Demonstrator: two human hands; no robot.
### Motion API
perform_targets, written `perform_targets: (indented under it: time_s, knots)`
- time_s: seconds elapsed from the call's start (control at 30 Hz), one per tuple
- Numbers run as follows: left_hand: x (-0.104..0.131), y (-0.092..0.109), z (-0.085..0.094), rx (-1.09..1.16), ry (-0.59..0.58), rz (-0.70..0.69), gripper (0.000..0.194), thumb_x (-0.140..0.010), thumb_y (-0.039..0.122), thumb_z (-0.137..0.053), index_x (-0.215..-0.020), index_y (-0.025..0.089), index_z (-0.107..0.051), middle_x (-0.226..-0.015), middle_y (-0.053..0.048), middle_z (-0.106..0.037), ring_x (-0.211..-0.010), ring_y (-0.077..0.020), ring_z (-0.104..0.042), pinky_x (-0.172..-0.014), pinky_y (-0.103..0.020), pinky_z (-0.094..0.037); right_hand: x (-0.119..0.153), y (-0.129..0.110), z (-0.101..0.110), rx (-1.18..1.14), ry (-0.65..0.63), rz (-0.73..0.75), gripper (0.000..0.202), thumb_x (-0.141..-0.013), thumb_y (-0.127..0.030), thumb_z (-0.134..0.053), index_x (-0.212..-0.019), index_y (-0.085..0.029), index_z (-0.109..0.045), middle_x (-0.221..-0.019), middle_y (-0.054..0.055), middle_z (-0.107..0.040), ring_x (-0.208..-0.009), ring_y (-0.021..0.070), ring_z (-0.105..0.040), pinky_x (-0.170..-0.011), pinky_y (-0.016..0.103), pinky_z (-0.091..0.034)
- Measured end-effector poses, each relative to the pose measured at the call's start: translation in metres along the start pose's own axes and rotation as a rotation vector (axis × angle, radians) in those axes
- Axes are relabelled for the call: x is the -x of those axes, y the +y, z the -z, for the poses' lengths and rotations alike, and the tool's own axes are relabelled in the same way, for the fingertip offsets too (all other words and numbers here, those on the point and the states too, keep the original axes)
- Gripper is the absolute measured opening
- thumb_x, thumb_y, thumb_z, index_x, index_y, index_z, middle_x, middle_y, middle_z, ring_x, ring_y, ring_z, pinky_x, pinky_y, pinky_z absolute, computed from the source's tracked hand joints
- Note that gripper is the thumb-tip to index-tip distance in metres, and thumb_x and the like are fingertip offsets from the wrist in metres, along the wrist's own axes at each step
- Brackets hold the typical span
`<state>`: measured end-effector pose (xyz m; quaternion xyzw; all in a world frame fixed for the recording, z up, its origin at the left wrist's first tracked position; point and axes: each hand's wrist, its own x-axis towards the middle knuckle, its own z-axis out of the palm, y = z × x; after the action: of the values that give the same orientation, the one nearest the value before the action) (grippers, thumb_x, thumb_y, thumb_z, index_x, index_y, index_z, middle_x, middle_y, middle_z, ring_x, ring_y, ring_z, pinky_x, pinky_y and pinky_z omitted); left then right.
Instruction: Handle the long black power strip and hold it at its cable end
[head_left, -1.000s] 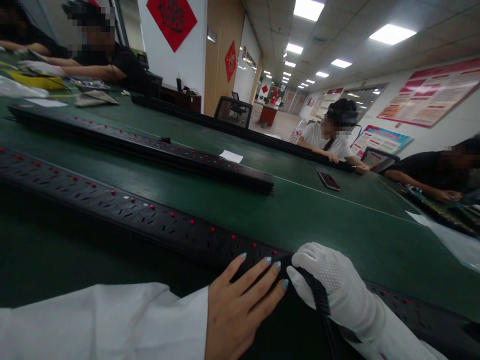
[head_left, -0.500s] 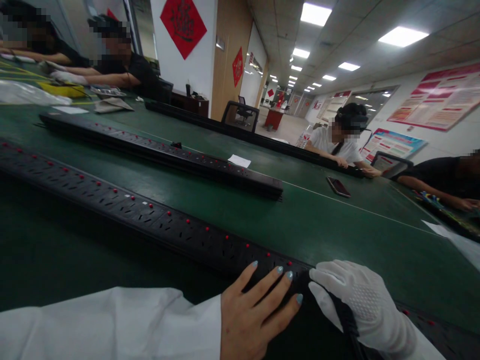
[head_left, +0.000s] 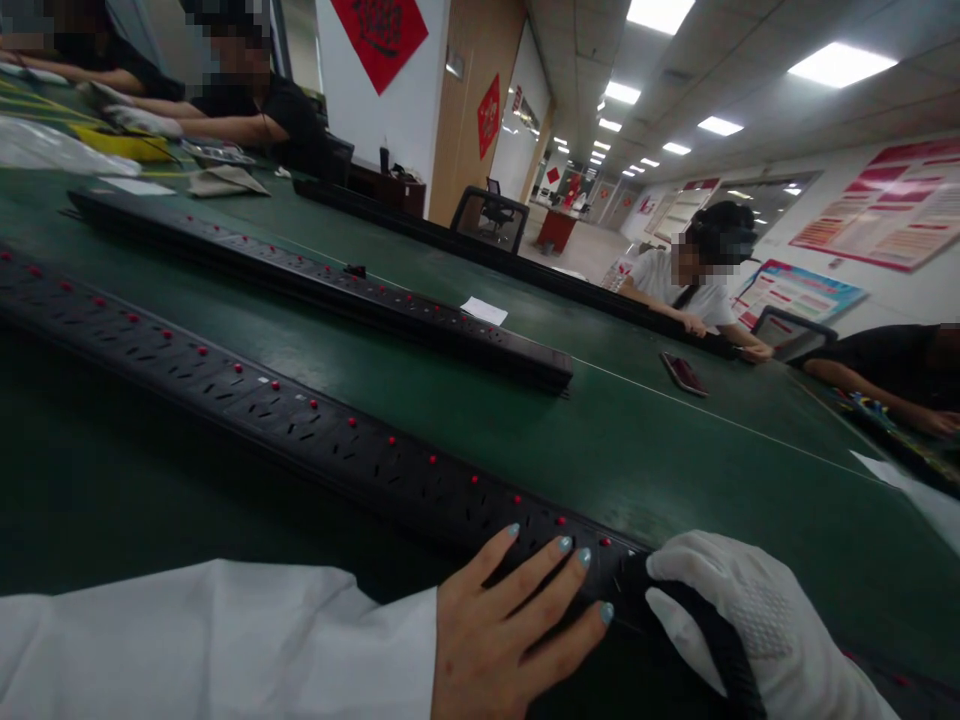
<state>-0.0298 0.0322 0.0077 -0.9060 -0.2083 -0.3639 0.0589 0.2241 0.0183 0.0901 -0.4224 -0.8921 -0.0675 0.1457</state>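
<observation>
A long black power strip (head_left: 330,437) with a row of red dots and slotted sockets runs diagonally across the near table. My left hand (head_left: 510,630), bare with pale blue nails, lies flat on it with the fingers spread. Just to the right, my right hand (head_left: 757,610) wears a white glove with a dotted grip. Its fingers are closed around a black curved piece with ribs (head_left: 731,660), whose tip is at the strip's surface. What kind of thing this is cannot be made out. The glove hides part of the strip.
Beyond lies a second black power strip (head_left: 315,290), with a white paper (head_left: 484,311) beside it. A third long black bar (head_left: 450,245) runs along the far edge. A phone (head_left: 684,374) rests at the right. Several people sit around the green table (head_left: 637,450).
The gloved right hand, with the black ribbed piece, has shifted a little to the right, away from my left hand. My left hand stays flat on the strip. The view has tilted slightly.
</observation>
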Motion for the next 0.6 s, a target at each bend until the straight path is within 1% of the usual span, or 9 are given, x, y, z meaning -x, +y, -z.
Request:
perform_targets:
  time_s: [0.07, 0.17, 0.37, 0.5, 0.6]
  knots:
    - [-0.0005, 0.0002, 0.0031, -0.017, -0.036, 0.007, 0.036, -0.096, 0.02, -0.041, -0.13, 0.02, -0.051, -0.137, -0.004, -0.048, -0.132, -0.0218, -0.033, -0.11, -0.045, -0.009, 0.0001, -0.0009, -0.0002, -0.005, -0.021, -0.026, 0.012, -0.079, -0.02, -0.058, -0.09, -0.021, -0.054, -0.073, -0.001, -0.059, -0.06, 0.0101, -0.054, -0.055, 0.024, -0.042]
    - [-0.0009, 0.001, 0.0053, -0.019, -0.081, 0.006, 0.038, -0.096, 0.02, -0.038, -0.132, 0.018, -0.048, -0.14, -0.004, -0.045, -0.133, -0.0219, -0.031, -0.11, -0.046, -0.007, 0.0002, -0.002, -0.0009, -0.006, -0.015, -0.045, 0.01, -0.079, -0.022, -0.058, -0.088, -0.022, -0.054, -0.072, -0.001, -0.059, -0.06, 0.0113, -0.054, -0.055, 0.025, -0.041]
    - [-0.0017, 0.0025, 0.0079, -0.012, -0.12, 0.026, 0.04, -0.095, 0.022, -0.043, -0.135, 0.019, -0.045, -0.142, -0.004, -0.042, -0.134, -0.0218, -0.03, -0.11, -0.046, -0.006, 0.001, -0.0047, -0.0012, 0.011, -0.046, -0.094, 0.005, -0.081, -0.024, -0.056, -0.086, -0.022, -0.056, -0.071, -0.001, -0.058, -0.06, 0.0119, -0.052, -0.055, 0.026, -0.04]
    - [-0.0018, 0.0024, 0.0105, 0.001, -0.151, 0.025, 0.046, -0.091, 0.02, -0.047, -0.137, 0.018, -0.042, -0.144, -0.004, -0.039, -0.134, -0.0221, -0.029, -0.11, -0.045, -0.005, 0.0004, -0.0055, -0.0002, 0.001, -0.035, -0.095, 0.004, -0.081, -0.024, -0.056, -0.084, -0.022, -0.056, -0.07, -0.001, -0.058, -0.059, 0.0117, -0.052, -0.054, 0.026, -0.04]
    - [-0.0011, 0.0027, 0.0103, -0.002, -0.161, 0.028, 0.046, -0.091, 0.019, -0.047, -0.137, 0.018, -0.042, -0.145, -0.004, -0.038, -0.134, -0.0222, -0.028, -0.11, -0.045, -0.005, 0.0005, -0.0049, -0.0005, 0.005, -0.024, -0.092, 0.005, -0.08, -0.025, -0.057, -0.084, -0.021, -0.056, -0.07, 0.0, -0.057, -0.059, 0.0121, -0.051, -0.054, 0.026, -0.04]
